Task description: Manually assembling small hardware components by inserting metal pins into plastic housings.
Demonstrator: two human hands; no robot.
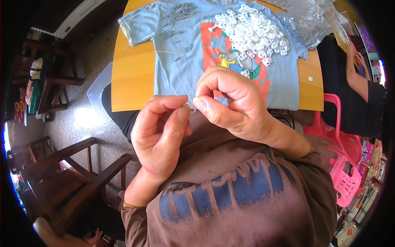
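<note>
The place looks like a lived-in home room put to handwork, though it could be a small shop front. Dark wooden armchairs [98,182] stand on a speckled floor [84,96], suggesting a sitting room. A T-shirt [168,78] spread over a yellowish wooden table [132,80] bears a heap of white plastic pieces [257,35]. Pink plastic chairs [347,183] and colourful boxes [367,152] crowd the right side.
</note>
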